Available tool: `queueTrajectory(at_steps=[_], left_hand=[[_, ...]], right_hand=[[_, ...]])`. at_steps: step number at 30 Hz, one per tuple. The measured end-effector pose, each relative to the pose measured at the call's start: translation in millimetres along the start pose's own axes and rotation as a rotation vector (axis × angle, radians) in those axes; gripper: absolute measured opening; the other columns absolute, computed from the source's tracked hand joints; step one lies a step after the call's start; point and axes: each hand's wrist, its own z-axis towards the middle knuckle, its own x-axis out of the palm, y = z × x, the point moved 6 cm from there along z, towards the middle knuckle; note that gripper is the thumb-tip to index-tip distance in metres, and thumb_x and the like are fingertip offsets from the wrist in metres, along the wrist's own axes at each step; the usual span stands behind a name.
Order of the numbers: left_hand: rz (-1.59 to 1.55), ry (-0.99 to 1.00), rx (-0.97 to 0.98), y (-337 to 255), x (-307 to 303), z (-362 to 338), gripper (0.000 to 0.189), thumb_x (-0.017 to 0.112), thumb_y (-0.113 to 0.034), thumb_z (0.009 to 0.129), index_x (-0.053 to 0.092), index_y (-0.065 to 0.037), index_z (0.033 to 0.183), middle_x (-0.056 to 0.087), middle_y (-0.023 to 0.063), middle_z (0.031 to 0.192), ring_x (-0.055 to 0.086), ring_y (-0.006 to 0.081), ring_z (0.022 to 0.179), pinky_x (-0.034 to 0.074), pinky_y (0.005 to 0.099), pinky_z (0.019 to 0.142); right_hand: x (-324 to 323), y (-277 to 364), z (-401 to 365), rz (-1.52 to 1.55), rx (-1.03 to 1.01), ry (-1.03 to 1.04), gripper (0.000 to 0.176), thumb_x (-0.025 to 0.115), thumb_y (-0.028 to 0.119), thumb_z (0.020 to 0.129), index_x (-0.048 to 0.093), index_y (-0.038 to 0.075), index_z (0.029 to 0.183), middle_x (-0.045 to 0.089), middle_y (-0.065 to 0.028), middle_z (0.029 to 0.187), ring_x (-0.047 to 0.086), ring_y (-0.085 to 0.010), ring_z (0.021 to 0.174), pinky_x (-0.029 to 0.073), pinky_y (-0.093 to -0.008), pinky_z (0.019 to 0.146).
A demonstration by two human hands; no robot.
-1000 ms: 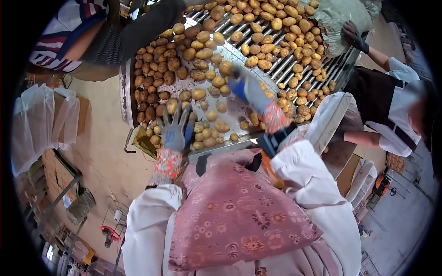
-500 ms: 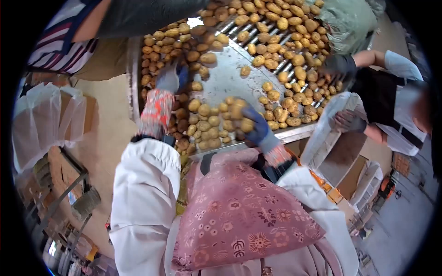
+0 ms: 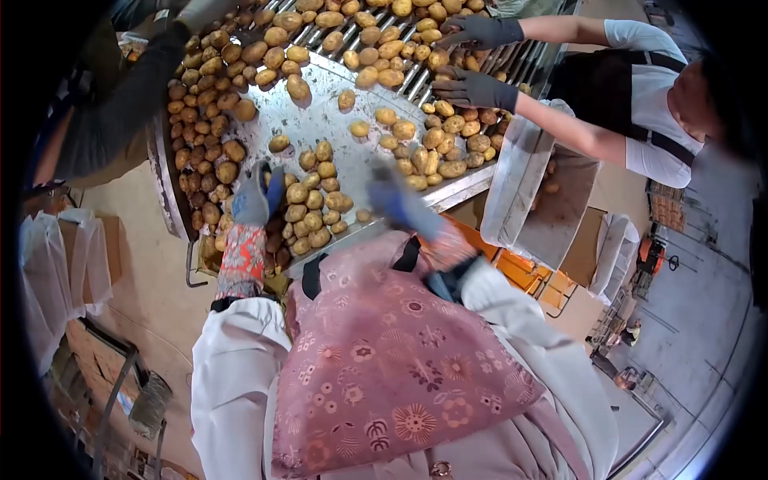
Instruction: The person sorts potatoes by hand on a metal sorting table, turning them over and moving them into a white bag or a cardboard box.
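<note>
My left hand [image 3: 254, 198], in a grey and blue work glove, rests at the near edge of a metal sorting table [image 3: 312, 108]. Its fingers are stretched out and nothing shows in them. It stands between brown potatoes [image 3: 204, 148] piled along the left side and a cluster of paler potatoes [image 3: 312, 212]. My right hand [image 3: 400, 202], gloved in blue, is smeared by motion just right of that cluster. Whether its fingers hold anything cannot be made out.
Metal rollers [image 3: 416, 76] carry more potatoes at the back. A co-worker's dark-gloved hands [image 3: 480, 86] reach in from the right. A lined bin [image 3: 552, 196] stands by the right edge, with an orange frame [image 3: 512, 268] below. Another person's dark sleeve [image 3: 120, 112] is at left.
My view has shifted, moving the table left and up. My right hand has left the potatoes it was on and moved right. The co-worker's hands now reach over the rollers.
</note>
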Motion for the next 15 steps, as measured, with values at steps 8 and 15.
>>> queueTrajectory(at_steps=[8,15], left_hand=[[-1.024,-0.335,-0.208,120,0,-101,0.01,0.064,-0.01,0.094,0.057,-0.004,0.099,0.06,0.0019,0.09,0.055,0.0071,0.079,0.047,0.0234,0.069],[-1.151,-0.575,-0.195,90,-15,-118,0.02,0.057,-0.019,0.097,0.055,-0.003,0.108,0.055,0.0031,0.083,0.052,0.0101,0.059,0.045,0.0249,0.055]], right_hand=[[-57,-21,42,0.633,0.482,-0.171,0.039,0.065,0.015,0.09,0.06,0.002,0.126,0.063,-0.0125,0.096,0.062,-0.0285,0.086,0.053,-0.0416,0.083],[-52,-5,19,-0.523,-0.141,-0.039,0.066,0.066,0.044,0.09,0.048,0.016,0.147,0.044,-0.0276,0.145,0.047,-0.0436,0.131,0.029,-0.0452,0.116]])
